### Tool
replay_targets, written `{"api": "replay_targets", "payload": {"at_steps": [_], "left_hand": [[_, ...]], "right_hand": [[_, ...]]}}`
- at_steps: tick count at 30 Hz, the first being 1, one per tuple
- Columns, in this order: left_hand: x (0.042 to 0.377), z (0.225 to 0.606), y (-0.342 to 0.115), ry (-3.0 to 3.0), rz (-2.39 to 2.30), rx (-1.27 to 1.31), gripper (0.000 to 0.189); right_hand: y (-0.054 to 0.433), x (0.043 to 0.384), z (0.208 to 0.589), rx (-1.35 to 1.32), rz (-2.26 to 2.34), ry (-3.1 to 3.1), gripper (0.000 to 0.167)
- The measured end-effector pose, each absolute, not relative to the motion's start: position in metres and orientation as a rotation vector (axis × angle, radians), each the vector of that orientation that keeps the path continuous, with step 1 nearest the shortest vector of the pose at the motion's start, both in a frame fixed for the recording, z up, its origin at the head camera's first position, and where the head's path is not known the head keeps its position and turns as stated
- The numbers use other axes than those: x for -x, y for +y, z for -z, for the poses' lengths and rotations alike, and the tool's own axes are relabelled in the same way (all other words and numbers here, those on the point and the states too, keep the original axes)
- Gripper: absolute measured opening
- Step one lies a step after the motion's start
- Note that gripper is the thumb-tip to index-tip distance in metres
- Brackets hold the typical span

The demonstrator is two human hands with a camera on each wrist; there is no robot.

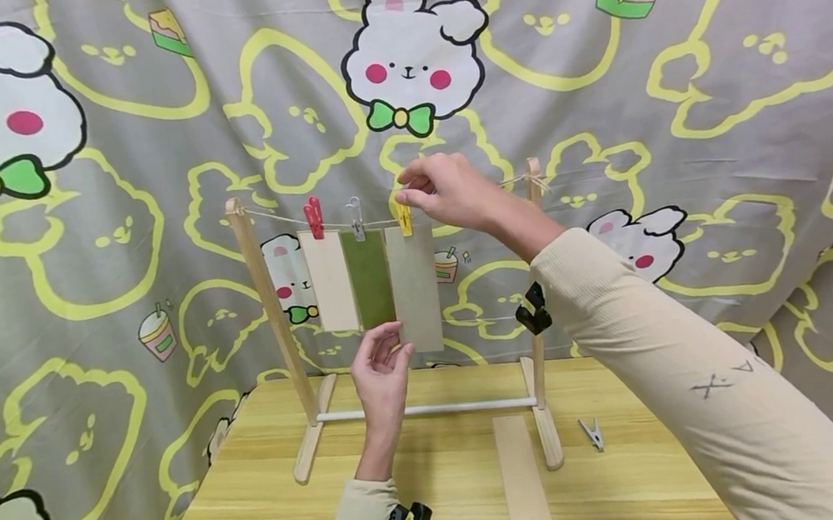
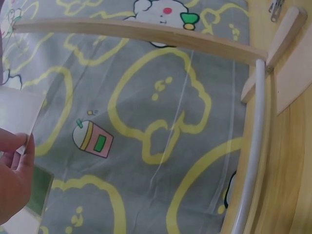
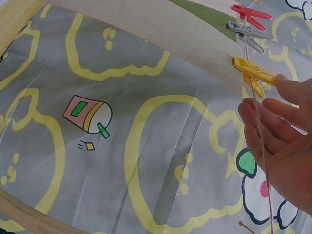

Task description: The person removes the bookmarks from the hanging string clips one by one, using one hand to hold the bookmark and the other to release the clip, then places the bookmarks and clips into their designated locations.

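1. Fastening the grey rectangular card point(image 1: 416, 293) to the line appears to be the step in hand; it hangs third along the twine point(image 3: 267, 195), under the yellow spring clip point(image 3: 251, 69).
2. Right hand point(image 1: 451, 194): thumb at the end of the yellow clip's handle, other fingers spread and loosely bent beside the twine; no firm squeeze shows.
3. Left hand point(image 1: 382, 372): thumb and fingertips pinch the grey card at its lower left edge, steadying it.
4. Next move, as judged: confirm that the clip bites both twine and card, then free both hands without tugging the card. The pale strip point(image 1: 523, 473) and loose grey clip point(image 1: 592, 435) on the tabletop point(image 1: 467, 473) suggest one further hanging.
5. Neighbouring pieces: a cream card point(image 1: 329, 281) under a red clip point(image 1: 314, 218), and a green card point(image 1: 369, 281) under a translucent grey clip point(image 1: 357, 220).
6. Materials: cards flat, matte and straight-edged; clips glossy, apparently plastic; twine thin and fibrous; posts point(image 1: 270, 307) pale wood with rounded tops; crossbar point(image 1: 431, 409) white, smooth and round.
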State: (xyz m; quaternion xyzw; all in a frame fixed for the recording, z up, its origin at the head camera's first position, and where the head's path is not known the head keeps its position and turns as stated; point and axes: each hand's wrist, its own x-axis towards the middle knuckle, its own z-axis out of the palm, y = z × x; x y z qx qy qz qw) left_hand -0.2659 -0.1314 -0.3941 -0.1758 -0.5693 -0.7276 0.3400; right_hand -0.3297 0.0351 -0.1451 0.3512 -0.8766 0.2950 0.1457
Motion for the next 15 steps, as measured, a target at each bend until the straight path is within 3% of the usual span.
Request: {"api": "replay_targets", "payload": {"at_steps": [8, 15], "left_hand": [[0.2676, 0.3942, -0.1345, -1.500, 1.887, 0.451, 0.035], [0.2682, 0.3961, -0.1351, -1.493, 1.881, 0.446, 0.034]], "right_hand": [[0.0350, 0.3319, 0.1400, -1.025, -0.872, -2.527, 0.025], [0.0347, 0.3319, 0.1391, -1.030, -0.902, -2.556, 0.025]]}}
